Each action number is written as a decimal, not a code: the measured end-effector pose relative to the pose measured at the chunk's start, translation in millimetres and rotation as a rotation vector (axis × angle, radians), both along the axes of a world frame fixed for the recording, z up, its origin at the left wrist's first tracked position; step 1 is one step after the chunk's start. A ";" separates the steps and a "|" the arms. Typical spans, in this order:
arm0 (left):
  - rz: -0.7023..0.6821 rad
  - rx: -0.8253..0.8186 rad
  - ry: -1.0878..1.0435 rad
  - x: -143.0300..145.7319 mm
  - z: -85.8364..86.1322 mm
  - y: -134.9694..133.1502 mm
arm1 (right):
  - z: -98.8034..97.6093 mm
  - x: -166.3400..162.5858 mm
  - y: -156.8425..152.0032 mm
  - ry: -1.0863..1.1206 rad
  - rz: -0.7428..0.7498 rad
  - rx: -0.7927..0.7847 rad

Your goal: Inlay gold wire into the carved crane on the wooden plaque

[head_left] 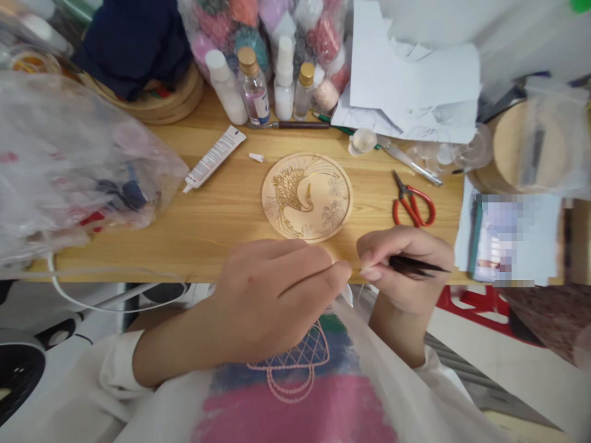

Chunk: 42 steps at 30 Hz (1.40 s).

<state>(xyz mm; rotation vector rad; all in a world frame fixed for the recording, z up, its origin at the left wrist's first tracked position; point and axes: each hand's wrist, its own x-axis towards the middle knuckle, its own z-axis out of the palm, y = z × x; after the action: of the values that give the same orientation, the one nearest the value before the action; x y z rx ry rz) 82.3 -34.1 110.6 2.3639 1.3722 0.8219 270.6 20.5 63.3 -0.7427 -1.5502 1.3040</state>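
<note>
My left hand is closed at the front edge of the table, its fingers pressed together; what they pinch is hidden. My right hand is closed just to the right, thumb and forefinger pinched, with dark tweezers held across its palm. A thin strand, hard to make out, seems to run between the two hands' fingertips. Beyond my left hand lies a round wooden disc with a crane design in raised gold lines on part of it. Red-handled pliers or snips lie beyond my right hand.
A white tube lies uncapped left of the disc, a small white cap near it. Several bottles stand at the back. A plastic bag fills the left, papers the back right. A craft knife lies behind the pliers.
</note>
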 end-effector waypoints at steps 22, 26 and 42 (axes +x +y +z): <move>-0.144 0.050 0.302 -22.7 -38.3 -4.3 | -9.4 1.8 18.6 -0.424 0.592 -0.126; -0.100 -0.043 0.209 -34.2 -57.0 -13.2 | -16.3 -9.3 14.6 -0.588 0.594 -0.011; 0.093 -0.552 -0.348 -54.1 -78.9 -14.6 | -0.7 -38.1 11.8 -0.941 0.594 0.345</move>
<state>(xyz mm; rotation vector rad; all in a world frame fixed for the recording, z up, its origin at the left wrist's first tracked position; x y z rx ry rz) 28.2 -48.7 31.7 1.6657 1.3513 0.7184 232.5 32.3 62.5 -0.7339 -2.8373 1.0577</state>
